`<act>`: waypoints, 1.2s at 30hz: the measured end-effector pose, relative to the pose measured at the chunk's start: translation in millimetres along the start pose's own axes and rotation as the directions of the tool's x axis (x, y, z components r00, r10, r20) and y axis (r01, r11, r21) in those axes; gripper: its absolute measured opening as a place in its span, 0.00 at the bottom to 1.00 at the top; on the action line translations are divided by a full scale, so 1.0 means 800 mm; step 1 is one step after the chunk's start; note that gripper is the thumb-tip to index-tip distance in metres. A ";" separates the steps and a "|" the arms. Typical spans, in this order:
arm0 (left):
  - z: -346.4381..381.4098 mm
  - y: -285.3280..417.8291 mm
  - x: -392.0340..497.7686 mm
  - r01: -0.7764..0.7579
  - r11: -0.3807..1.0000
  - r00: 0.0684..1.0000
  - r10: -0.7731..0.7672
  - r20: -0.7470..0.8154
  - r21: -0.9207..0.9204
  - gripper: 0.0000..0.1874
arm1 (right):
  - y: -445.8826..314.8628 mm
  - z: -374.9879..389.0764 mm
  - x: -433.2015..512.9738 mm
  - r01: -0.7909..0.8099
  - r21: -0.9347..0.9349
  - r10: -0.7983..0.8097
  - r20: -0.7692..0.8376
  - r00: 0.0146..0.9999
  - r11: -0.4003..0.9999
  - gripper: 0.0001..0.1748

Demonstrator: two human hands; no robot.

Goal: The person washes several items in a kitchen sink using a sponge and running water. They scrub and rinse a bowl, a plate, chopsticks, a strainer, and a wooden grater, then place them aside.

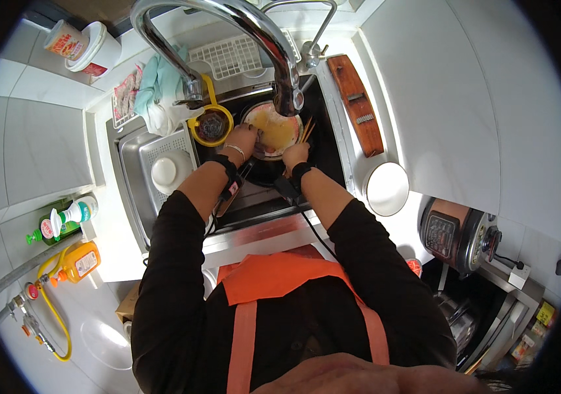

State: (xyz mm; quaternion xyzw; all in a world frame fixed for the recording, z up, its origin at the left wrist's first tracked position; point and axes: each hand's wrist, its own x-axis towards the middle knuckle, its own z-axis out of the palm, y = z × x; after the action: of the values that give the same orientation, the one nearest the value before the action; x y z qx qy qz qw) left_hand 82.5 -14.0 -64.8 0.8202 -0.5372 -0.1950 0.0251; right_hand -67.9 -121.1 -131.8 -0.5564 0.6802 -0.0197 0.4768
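Note:
My left hand grips the left rim of a patterned plate that holds cloudy yellowish liquid. Several wooden chopsticks stick up from my right hand, which is closed around them at the plate's lower right edge. Beneath the plate is a dark pan, partly hidden by it and by my hands, in the black sink basin. A chrome faucet arches over the plate's far side. Just left of the plate sits a yellow-rimmed strainer with something dark inside.
On the left, a white bowl stands in a perforated steel colander. Cloths hang beside a white wire rack. A wooden grater and white round container line the right counter, near an electric cooker.

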 end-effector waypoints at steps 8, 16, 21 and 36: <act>0.037 0.027 0.006 -0.185 0.966 0.939 0.121 0.322 0.178 0.26 | -0.034 -0.040 -0.016 0.552 -0.538 -0.640 0.029 0.767 0.637 0.20; 0.017 0.029 0.031 -0.314 0.946 0.817 0.311 0.485 -0.078 0.21 | -0.027 -0.039 0.013 0.646 -0.591 -0.447 0.468 0.762 0.484 0.20; 0.001 -0.011 0.030 -0.066 0.986 0.996 0.056 0.072 0.154 0.21 | -0.020 -0.040 0.024 0.794 -0.605 -0.349 0.732 0.585 0.064 0.20; 0.093 0.045 0.125 -0.347 0.874 0.906 0.406 0.118 -0.341 0.21 | -0.052 -0.091 0.004 0.907 -0.420 -0.168 0.892 0.420 0.038 0.22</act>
State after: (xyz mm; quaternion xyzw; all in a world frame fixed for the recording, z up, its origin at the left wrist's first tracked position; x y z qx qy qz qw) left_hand 60.3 -105.4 -153.6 0.6632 -0.6492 -0.3445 0.1418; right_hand -85.8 -176.4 -70.7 -0.9107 0.0502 0.3477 0.2175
